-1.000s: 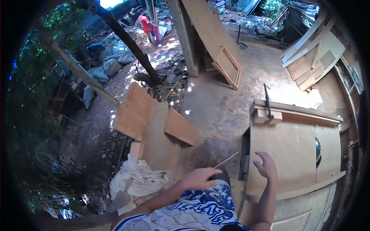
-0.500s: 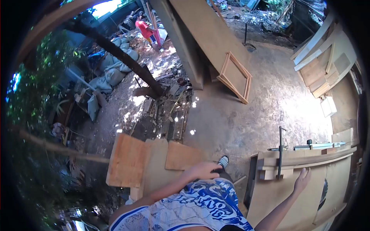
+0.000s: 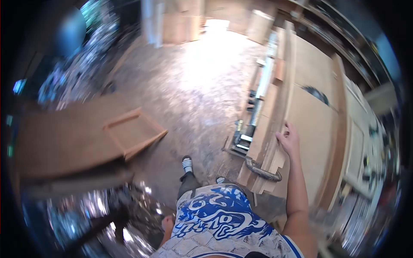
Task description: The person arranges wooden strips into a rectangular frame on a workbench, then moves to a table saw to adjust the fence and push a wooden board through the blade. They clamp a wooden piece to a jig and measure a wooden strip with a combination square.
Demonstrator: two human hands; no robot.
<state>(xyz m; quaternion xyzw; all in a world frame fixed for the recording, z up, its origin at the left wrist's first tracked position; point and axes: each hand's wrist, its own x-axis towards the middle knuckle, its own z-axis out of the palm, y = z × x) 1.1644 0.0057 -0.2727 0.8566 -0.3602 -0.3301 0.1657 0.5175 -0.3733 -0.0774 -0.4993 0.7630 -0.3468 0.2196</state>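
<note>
My right hand [image 3: 290, 139] reaches over the wooden saw table [image 3: 312, 142], its fingers loosely bent and apart, with nothing in them. Its fingertips are right at the long wooden fence strip [image 3: 287, 94]. A metal clamp [image 3: 263, 171] sits across the near end of that strip, just below the hand. Farther along the table, a dark circular saw blade [image 3: 316, 94] stands up through a slot. My left hand [image 3: 168, 222] hangs low beside my shirt [image 3: 215, 213], half hidden and blurred, so its fingers do not show clearly.
A wooden frame [image 3: 135, 131] leans on a large board [image 3: 73, 133] at the left. Rails and tools [image 3: 254, 103] run along the saw table's left side. A second table [image 3: 361, 142] stands on the right, and shelves [image 3: 344, 38] line the back right. Concrete floor [image 3: 193, 103] lies ahead.
My view has swung to the right, bringing the saw table closer. My right hand has come to the fence strip, and my left hand has dropped from in front of my waist to my side.
</note>
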